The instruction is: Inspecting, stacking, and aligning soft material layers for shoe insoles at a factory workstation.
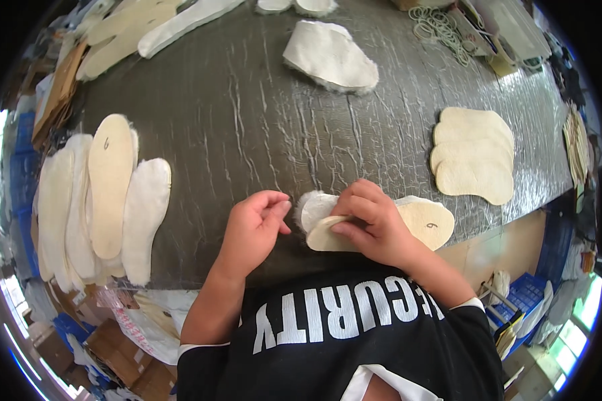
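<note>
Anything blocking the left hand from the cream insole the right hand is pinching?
Nothing visible. Only a strip of dark tabletop shows between the left hand and the left end of the cream insole in the right hand. The fluffy white piece lies on that end's far side.

The right hand [374,220] covers the middle of the insole [429,224], so I can't see if the bent tan end [324,240] is part of it. The fluffy white piece [316,208] goes behind the fingers and hides there. The left hand [254,224] is curled, and I can't tell if its fingertips touch. In the pile [110,194] on the left, the top insoles hide most of the ones below. The tan stack [476,182] hides parts of its back ones too. Two fluffy bits [297,7] get cut off at the top. The blue boxes [25,170] look too blurry to see inside.
</note>
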The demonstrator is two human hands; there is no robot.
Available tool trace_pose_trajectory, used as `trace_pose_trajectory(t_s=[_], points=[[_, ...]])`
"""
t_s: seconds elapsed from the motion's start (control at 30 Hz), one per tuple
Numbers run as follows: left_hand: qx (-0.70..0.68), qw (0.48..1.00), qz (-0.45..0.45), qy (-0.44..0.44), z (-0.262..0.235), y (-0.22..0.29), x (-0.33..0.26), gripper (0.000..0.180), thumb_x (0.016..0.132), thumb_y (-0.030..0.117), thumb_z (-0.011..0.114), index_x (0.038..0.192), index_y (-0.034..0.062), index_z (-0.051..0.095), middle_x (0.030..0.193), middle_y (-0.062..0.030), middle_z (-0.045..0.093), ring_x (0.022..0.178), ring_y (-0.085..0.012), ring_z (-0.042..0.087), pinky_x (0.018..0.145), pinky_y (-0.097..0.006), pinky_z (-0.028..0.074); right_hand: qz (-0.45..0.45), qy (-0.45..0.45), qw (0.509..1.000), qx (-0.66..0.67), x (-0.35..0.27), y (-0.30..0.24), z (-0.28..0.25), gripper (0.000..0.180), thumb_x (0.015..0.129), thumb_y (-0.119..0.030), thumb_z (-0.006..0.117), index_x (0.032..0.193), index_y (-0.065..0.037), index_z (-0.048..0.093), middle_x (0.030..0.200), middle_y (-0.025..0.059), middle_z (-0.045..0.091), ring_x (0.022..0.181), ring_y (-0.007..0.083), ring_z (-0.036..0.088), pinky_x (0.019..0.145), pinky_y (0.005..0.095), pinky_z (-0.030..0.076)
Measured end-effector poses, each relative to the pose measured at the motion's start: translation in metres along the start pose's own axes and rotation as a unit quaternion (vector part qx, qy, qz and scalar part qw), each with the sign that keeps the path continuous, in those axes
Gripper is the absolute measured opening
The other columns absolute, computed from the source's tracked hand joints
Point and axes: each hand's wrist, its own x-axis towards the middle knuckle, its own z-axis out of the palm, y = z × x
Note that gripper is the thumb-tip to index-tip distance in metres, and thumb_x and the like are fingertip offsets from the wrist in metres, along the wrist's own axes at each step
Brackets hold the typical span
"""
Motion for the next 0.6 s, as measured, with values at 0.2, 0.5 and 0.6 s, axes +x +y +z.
trace_pose_trajectory(t_s=[0.2,0.5,0.6], points=[[-0.069,0.993,-0.065,-0.077,0.010,0.001,0.005,0.018,0.090,0.009,0.065,0.103,-0.0038,0.065,0.086,-0.0032,0.067,0.059,-0.0059,0.055,0.054,-0.021,0.045,-0.023,0.005,1.000,0.011,-0.004,-0.003,-0.002,0.015,0.075,-0.007,0.074,0.087,-0.007,0.065,0.081,0.0052,0.060,0.078,0.0248,0.055,0.074,0.0357,0.039],[-0.118,0.989,0.007,-0.093,0.011,-0.008,0.004,0.006,0.091,0.006,0.065,0.093,-0.0004,0.065,0.084,-0.0011,0.065,0.066,-0.0057,0.056,0.061,-0.020,0.046,0.086,0.066,0.989,0.096,-0.017,0.004,0.004,0.020,0.088,-0.008,0.067,0.104,-0.002,0.058,0.087,0.0067,0.060,0.081,0.0158,0.058,0.074,0.0286,0.048],[-0.200,0.969,0.057,-0.129,0.012,-0.009,0.004,0.005,0.092,0.004,0.062,0.093,-0.0005,0.064,0.086,-0.0016,0.064,0.074,-0.0073,0.058,0.069,-0.022,0.047,0.101,0.066,0.986,0.113,-0.015,0.000,0.005,0.016,0.090,-0.007,0.065,0.104,-0.002,0.058,0.087,0.0041,0.059,0.081,0.0121,0.056,0.075,0.0260,0.048]])
